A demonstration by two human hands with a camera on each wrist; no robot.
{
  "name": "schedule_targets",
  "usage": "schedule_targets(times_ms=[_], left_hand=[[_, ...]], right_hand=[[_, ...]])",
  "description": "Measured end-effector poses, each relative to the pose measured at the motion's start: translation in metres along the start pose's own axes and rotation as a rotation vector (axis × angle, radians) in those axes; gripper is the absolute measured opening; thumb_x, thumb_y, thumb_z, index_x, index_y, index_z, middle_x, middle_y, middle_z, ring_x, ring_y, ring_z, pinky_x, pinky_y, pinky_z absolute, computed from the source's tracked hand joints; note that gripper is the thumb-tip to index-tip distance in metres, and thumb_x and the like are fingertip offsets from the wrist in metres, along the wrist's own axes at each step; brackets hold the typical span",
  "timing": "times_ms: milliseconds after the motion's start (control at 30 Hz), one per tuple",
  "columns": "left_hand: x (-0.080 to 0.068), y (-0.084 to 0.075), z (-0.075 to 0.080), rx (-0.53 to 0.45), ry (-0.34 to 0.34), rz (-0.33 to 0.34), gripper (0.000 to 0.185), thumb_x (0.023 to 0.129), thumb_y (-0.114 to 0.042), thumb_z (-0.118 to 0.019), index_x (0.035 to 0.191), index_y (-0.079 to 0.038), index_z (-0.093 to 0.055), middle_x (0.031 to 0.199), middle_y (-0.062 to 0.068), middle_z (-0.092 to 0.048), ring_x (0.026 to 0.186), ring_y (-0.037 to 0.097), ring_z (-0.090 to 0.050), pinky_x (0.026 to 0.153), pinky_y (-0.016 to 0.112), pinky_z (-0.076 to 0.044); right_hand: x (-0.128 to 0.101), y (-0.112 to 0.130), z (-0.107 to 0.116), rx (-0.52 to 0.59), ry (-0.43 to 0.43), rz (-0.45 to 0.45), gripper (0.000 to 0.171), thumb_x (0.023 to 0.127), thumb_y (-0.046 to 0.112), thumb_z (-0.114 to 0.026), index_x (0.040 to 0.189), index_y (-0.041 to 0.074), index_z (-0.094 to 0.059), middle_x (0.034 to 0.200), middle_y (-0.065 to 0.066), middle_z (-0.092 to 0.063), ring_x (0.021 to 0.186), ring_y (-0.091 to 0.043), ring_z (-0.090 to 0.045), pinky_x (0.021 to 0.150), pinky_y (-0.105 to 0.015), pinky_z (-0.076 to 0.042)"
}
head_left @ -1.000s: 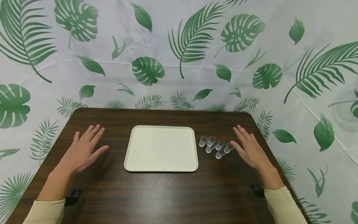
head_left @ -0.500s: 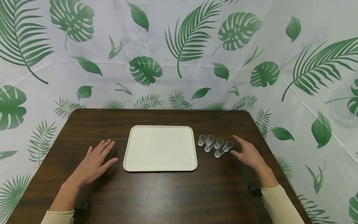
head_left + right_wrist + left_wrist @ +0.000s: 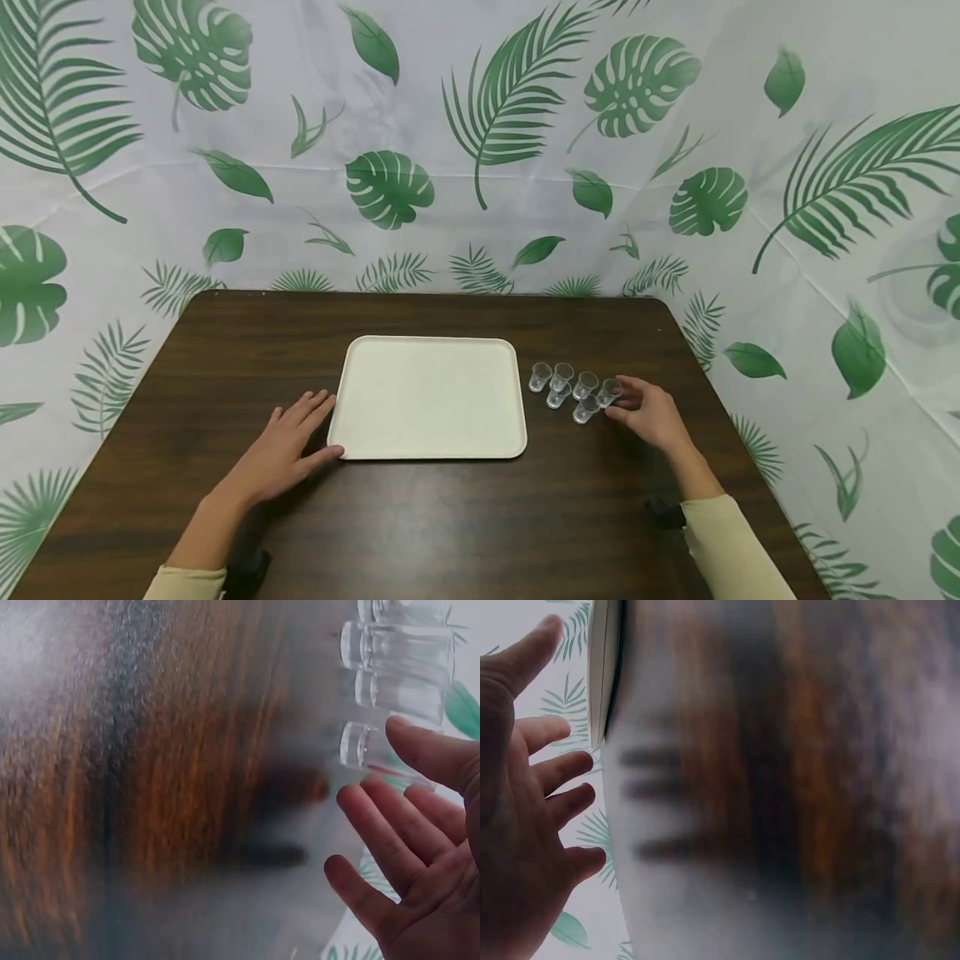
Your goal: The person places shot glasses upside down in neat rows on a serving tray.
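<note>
Here, the left hand [image 3: 281, 454] is laid flat with fingers spread, its thumb touching the lower left corner of the cream tray [image 3: 427, 398] at frame centre. Right of the tray, 6 clear cups [image 3: 573, 390] are clustered; the nearest is touched by the loosely open right hand [image 3: 651, 414].

We see a cream tray [image 3: 427, 398] on a dark brown wood-grain table [image 3: 450, 517], clear colourless small cups [image 3: 573, 390], pale yellow sleeves [image 3: 731, 550], a black wrist strap [image 3: 664, 512], a white backdrop [image 3: 480, 133] printed with green palm and monstera leaves
</note>
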State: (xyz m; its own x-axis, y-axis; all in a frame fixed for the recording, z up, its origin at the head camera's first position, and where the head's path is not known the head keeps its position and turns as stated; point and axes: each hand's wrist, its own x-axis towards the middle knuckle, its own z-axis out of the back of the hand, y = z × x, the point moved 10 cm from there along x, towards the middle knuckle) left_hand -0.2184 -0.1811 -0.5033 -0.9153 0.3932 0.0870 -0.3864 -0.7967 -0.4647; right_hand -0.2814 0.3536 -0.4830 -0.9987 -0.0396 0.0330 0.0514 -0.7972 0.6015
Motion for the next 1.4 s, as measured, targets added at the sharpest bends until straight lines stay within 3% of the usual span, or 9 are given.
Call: schedule_targets(times_ms=[467,800,1167,1400], left_hand=[[0.002,0.001,-0.008,-0.009,0.057,0.019,0.088,0.088,-0.058,-0.064,0.152,-0.005,-0.035,0.153,0.022,-0.034,0.142,0.044,-0.025,0.105,0.072,-0.016],[0.002,0.000,-0.008,-0.002,0.059,0.023,0.088,0.088,-0.057,-0.065,0.151,-0.004,-0.036,0.153,0.022,-0.035,0.141,0.045,-0.026,0.104,0.072,-0.018],[0.002,-0.002,-0.007,-0.001,0.066,0.026,0.087,0.088,-0.056,-0.065,0.151,-0.003,-0.037,0.153,0.022,-0.035,0.141,0.045,-0.026,0.104,0.072,-0.018],[0.002,-0.002,-0.007,-0.003,0.066,0.024,0.086,0.088,-0.056,-0.065,0.151,-0.003,-0.037,0.152,0.022,-0.035,0.141,0.045,-0.026,0.104,0.072,-0.018]], right_hand=[[0.002,-0.012,-0.003,-0.015,-0.021,-0.094,0.050,0.084,0.021,-0.079,0.125,-0.003,-0.062,0.111,-0.023,-0.068,0.096,-0.035,-0.069,0.081,-0.050,-0.054],[0.002,-0.014,-0.002,-0.040,-0.083,-0.065,0.041,0.085,0.023,-0.079,0.118,0.001,-0.068,0.100,-0.017,-0.072,0.091,-0.033,-0.070,0.081,-0.052,-0.052],[0.002,-0.012,0.000,-0.024,-0.102,-0.044,0.035,0.085,0.022,-0.078,0.112,0.000,-0.070,0.099,-0.018,-0.072,0.089,-0.032,-0.069,0.078,-0.050,-0.053],[0.004,-0.010,0.011,0.022,-0.158,-0.055,0.032,0.087,0.017,-0.077,0.109,-0.003,-0.068,0.101,-0.021,-0.072,0.090,-0.035,-0.070,0.078,-0.048,-0.055]])
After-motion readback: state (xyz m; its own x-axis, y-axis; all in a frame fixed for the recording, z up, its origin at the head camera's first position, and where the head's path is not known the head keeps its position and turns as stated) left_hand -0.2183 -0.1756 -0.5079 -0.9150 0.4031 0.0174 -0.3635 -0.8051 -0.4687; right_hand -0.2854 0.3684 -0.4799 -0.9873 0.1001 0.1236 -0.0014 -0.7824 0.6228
